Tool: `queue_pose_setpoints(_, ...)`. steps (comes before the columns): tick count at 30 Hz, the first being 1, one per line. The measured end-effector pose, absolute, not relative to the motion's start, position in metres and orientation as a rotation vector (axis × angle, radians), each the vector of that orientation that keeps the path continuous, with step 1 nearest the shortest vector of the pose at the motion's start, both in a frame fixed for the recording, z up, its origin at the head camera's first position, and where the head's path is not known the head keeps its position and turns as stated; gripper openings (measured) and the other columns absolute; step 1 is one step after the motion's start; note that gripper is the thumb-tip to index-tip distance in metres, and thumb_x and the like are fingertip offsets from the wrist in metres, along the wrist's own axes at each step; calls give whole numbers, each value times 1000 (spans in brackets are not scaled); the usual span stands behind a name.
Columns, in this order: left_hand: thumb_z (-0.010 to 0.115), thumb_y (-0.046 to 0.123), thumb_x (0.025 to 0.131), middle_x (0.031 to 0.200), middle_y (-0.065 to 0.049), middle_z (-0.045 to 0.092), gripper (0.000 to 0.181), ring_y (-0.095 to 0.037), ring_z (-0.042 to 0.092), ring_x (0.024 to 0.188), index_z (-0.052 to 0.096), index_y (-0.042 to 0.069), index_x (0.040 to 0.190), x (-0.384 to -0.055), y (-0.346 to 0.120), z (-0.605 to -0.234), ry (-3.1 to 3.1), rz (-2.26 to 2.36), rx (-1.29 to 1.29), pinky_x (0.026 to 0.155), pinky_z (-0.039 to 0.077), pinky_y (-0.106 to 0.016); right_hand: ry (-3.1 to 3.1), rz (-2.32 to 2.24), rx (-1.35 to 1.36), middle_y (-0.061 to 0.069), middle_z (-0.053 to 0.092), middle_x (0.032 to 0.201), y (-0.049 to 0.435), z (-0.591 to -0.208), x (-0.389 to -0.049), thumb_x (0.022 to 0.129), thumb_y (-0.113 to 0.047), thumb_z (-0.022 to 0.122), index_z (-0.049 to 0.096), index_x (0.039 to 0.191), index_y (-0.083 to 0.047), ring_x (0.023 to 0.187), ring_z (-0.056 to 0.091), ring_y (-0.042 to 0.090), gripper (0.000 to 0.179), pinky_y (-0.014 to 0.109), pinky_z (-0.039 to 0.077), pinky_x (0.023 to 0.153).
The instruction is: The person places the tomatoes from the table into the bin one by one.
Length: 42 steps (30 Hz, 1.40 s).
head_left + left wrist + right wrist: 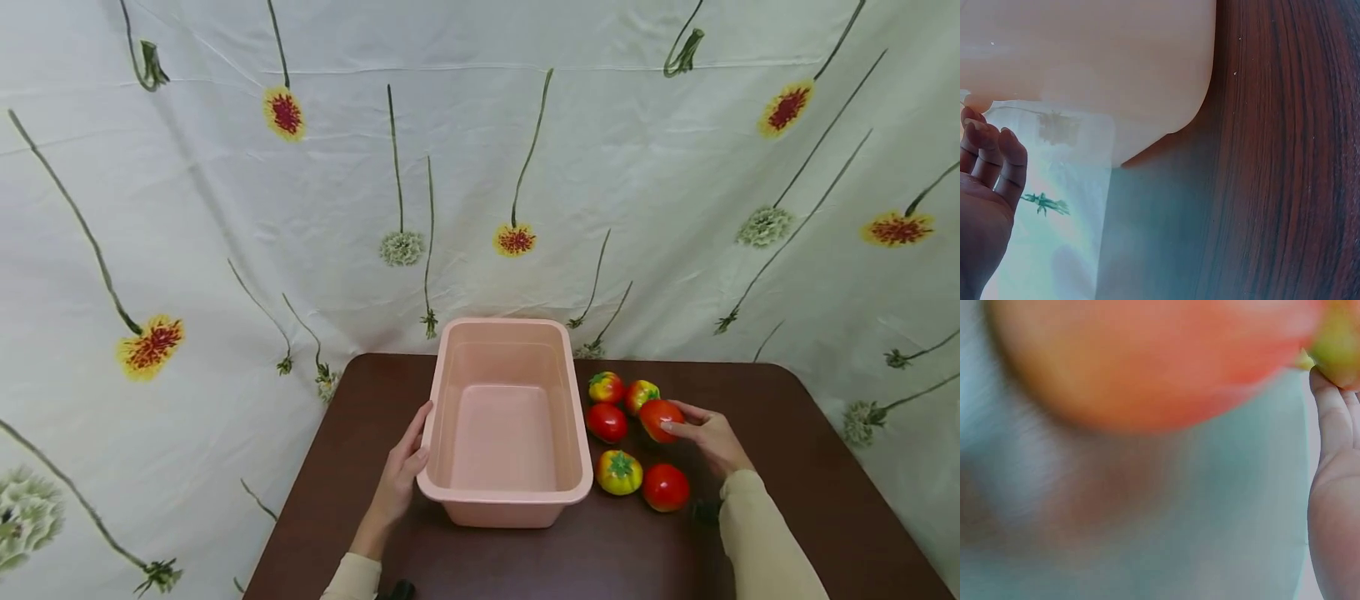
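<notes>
A pink plastic tub (pixel 504 433) stands on the dark table with nothing in it. My left hand (pixel 397 471) holds its left rim, thumb and fingertips at the edge; the left wrist view has bent fingers (pixel 1013 156) close under the tub's rim. On the right side, my right hand (pixel 712 437) pinches a red tomato (pixel 660 419) between thumb and fingers. In the right wrist view this tomato (pixel 1338 347) shows a yellow-green patch at the fingertips. Nearest that hand lies another red tomato (pixel 666 487), large and blurred in the wrist view.
Beside the tub's right wall lie a yellow-green tomato (pixel 618 472), a red tomato (pixel 607 422) and two red-and-yellow ones (pixel 606 387) with green tops. Brown wood-grain table (pixel 570 558) surrounds them. A white flower-printed cloth (pixel 480 150) hangs behind the table.
</notes>
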<state>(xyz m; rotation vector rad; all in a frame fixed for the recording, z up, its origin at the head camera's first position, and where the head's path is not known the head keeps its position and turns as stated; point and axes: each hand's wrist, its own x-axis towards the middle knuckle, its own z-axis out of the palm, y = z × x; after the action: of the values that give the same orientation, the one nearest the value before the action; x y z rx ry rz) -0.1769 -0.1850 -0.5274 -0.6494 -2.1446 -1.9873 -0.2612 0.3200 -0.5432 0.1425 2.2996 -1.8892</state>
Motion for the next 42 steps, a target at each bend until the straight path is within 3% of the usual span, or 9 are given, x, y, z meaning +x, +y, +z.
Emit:
queue_pose_setpoints(3, 34, 13, 97, 142, -38, 40, 59, -16, 58, 117, 24, 12, 155, -175, -185, -529, -2147, -1990, -647, 90, 53, -32, 2306, -1921, 87, -24, 63, 101, 314, -530, -269, 87, -23, 72, 41, 144, 4, 97, 58, -5, 70, 15, 50, 83)
queue_pose_setpoints(13, 34, 12, 97, 150, -33, 33, 59, -9, 54, 121, 24, 11, 155, -177, -184, -530, -2112, -1996, -669, 94, 51, -30, 2282, -1953, -19, -22, 65, 103, 285, -505, -294, 86, -21, 73, 41, 145, 2, 97, 63, -2, 71, 20, 51, 87)
queue_pose_setpoints(21, 34, 16, 96, 152, -30, 31, 60, -23, 53, 125, 24, 13, 155, -177, -184, -534, -2107, -2022, -637, 95, 48, -26, 2285, -1980, -38, -7, 61, 119, 257, -483, -308, 84, -23, 75, 41, 145, 2, 98, 62, -3, 74, 19, 51, 87)
queue_pose_setpoints(30, 34, 18, 97, 156, -26, 28, 60, -18, 51, 128, 23, 14, 156, -177, -181, -535, -2083, -2084, -621, 97, 48, -29, 2286, -1932, -67, 0, 60, 124, 240, -456, -315, 86, -28, 73, 43, 146, -4, 96, 64, 2, 72, 28, 54, 90)
queue_pose_setpoints(37, 33, 17, 96, 159, -20, 25, 60, -16, 47, 132, 23, 12, 155, -174, -180, -534, -2055, -2071, -612, 100, 45, -26, 2186, -2069, -145, -12, 64, 109, 217, -439, -322, 85, -19, 74, 42, 145, 1, 95, 65, 4, 71, 21, 54, 84)
queue_pose_setpoints(42, 33, 15, 96, 159, -19, 26, 59, -17, 45, 134, 25, 11, 155, -176, -178, -532, -2055, -2042, -612, 102, 41, -21, 2138, -2114, -188, -13, 66, 105, 203, -428, -325, 84, -13, 75, 46, 142, 2, 95, 65, 6, 67, 22, 56, 81)
